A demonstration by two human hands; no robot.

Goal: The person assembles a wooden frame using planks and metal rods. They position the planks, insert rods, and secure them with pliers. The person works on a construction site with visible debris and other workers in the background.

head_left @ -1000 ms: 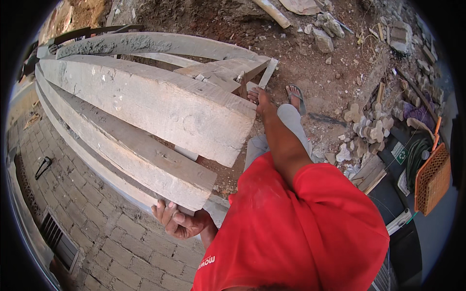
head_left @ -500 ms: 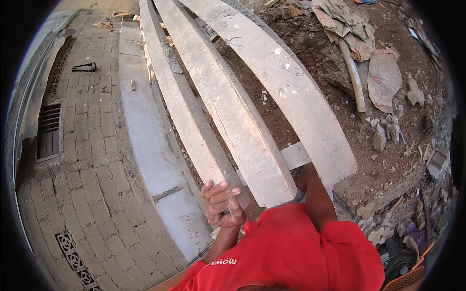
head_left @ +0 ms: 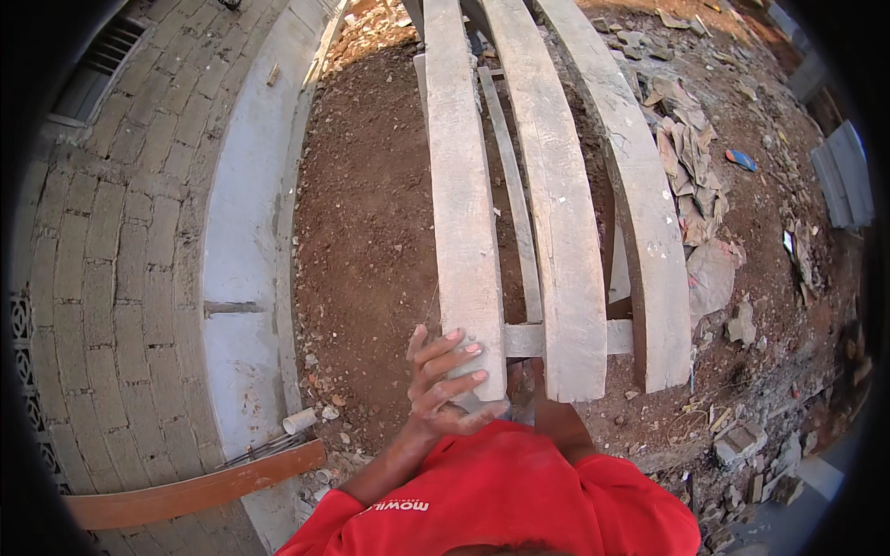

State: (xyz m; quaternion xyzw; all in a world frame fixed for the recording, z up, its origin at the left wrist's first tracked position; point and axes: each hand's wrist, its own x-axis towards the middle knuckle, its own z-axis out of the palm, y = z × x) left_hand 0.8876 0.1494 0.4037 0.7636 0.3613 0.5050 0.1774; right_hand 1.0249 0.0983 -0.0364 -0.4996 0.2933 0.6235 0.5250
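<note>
Left hand [head_left: 439,387]: grip clasps near end of left beam [head_left: 464,222]. Right hand: hidden by middle beam [head_left: 561,213]; grip cannot be told.

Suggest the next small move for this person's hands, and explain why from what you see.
Perhaps steady the near end of the left beam with the left hand, which rests on it. The right forearm disappears by the end of the middle beam, its hand hidden, and a pale crosspiece shows between the beams, so a shift might pinch fingers.
</note>
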